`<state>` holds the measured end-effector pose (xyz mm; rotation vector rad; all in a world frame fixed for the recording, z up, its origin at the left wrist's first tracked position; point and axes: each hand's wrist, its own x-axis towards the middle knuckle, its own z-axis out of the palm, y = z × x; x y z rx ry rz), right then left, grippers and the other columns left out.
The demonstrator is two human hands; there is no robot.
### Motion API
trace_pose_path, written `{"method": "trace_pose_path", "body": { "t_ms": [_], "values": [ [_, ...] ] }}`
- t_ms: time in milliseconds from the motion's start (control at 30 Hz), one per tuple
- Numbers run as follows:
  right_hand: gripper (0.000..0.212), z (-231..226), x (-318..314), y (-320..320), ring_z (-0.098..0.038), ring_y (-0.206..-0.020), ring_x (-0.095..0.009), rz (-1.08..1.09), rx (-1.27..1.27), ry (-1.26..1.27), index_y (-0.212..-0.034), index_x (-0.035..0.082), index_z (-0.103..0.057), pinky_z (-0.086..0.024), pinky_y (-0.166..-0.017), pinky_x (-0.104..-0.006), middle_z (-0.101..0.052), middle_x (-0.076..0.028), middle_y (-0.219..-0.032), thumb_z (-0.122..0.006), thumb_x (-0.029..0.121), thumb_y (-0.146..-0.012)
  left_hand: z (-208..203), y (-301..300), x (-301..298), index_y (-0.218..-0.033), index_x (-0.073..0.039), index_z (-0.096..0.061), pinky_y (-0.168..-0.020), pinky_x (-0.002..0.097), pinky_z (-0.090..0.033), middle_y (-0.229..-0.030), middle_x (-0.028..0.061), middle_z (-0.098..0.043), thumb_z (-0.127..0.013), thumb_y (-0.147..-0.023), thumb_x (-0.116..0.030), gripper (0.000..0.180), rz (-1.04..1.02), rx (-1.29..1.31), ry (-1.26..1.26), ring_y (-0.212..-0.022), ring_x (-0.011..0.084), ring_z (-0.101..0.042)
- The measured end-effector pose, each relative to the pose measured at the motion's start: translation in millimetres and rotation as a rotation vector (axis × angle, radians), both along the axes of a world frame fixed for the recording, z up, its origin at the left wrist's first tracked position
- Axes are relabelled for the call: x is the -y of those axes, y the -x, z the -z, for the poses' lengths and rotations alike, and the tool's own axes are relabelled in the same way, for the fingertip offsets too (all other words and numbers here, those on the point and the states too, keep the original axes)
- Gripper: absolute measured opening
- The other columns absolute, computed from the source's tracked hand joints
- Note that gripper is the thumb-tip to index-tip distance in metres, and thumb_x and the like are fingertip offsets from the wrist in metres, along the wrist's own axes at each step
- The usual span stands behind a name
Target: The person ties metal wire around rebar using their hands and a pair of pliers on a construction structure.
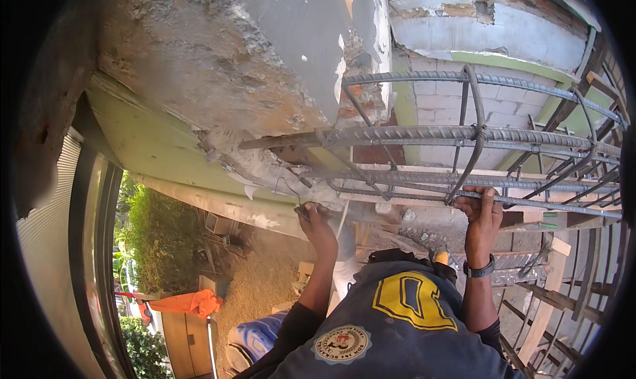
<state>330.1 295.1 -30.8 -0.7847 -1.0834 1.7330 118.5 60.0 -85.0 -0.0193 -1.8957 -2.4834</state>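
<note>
A cage of ribbed steel rebar (424, 137) runs from a broken concrete beam end (265, 81) out to the right, with bent stirrups (476, 134) looped around the long bars. My left hand (314, 221) is raised to the cage's left end by the broken concrete, fingers pinched on a thin tie wire (291, 192). My right hand (481, 210), with a dark watch (479, 270) on its wrist, is closed around a lower long bar (550, 205) beside a stirrup. My dark shirt with a yellow mark fills the lower middle.
A white block wall with a green band (503, 61) stands behind the cage. Wooden planks and props (550, 299) lie below right. Far below are a sand pile (262, 279), an orange cloth (192, 304), a blue object (255, 336) and bushes (156, 240). A window frame (86, 246) edges the left.
</note>
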Motion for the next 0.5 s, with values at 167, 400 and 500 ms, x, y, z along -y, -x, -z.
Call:
{"method": "trace_pose_path", "body": {
  "t_ms": [167,400,500],
  "values": [
    [0.043,6,7,12,-0.064,-0.081,-0.016,-0.064,0.046,0.015,-0.110,-0.003,-0.061,-0.054,-0.075,-0.0296,-0.068,-0.012,-0.096,-0.051,0.039,-0.104,0,11,-5,-0.099,-0.006,-0.048,-0.068,0.0302,-0.045,-0.085,0.0024,-0.050,-0.051,-0.103,-0.029,0.023,-0.119,0.060,-0.147,-0.071,0.0138,-0.049],
    [0.048,22,-10,6,-0.058,-0.094,-0.016,-0.282,0.553,-0.147,-0.120,-0.003,-0.063,-0.044,-0.088,-0.0321,-0.066,-0.010,-0.104,-0.047,0.041,-0.105,13,28,-12,-0.109,-0.006,-0.056,-0.067,0.0322,-0.048,-0.090,0.0035,-0.055,-0.054,-0.101,-0.031,0.026,-0.060,0.062,-0.063,-0.074,0.0142,-0.054],
    [0.048,5,1,22,-0.056,-0.097,-0.017,-0.266,0.241,-0.081,-0.119,-0.004,-0.063,-0.043,-0.089,-0.0329,-0.065,-0.012,-0.106,-0.043,0.037,-0.107,20,34,-16,-0.114,-0.005,-0.056,-0.067,0.0326,-0.049,-0.096,0.0051,-0.057,-0.054,-0.102,-0.032,0.030,-0.068,0.096,-0.049,-0.074,0.0148,-0.054]
  ]
}}
